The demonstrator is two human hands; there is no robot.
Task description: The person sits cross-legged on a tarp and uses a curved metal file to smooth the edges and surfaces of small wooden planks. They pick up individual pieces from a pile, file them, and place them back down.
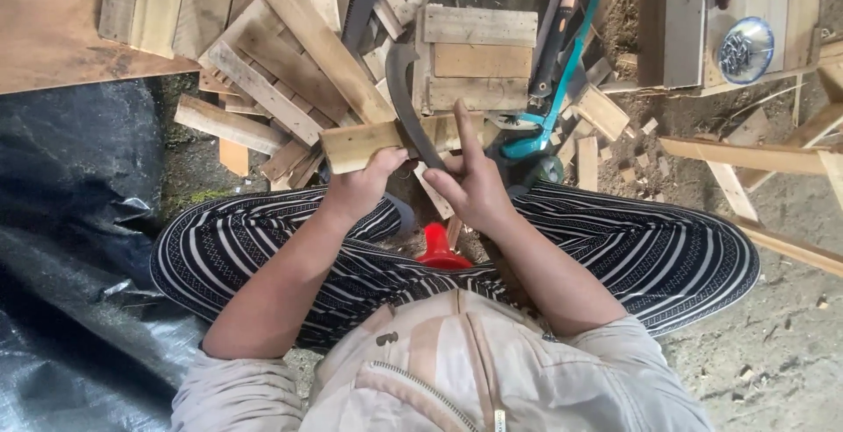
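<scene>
Both closed: left hand (364,184) on slat (360,145), right hand (470,182) on curved blade (406,103).

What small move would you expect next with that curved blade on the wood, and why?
Probably a short push of the dark curved metal blade down into the pale wooden slat: the left hand grips the slat, and the right hand rests by the blade lying across it.

The left hand (364,182) grips a short wooden plank (386,140) held crosswise above the striped trousers (615,248). The right hand (470,182) holds a curved dark blade (406,98) against the plank, index finger raised. Wood offcuts (281,72) lie beyond, beside a teal-framed saw (562,81).
</scene>
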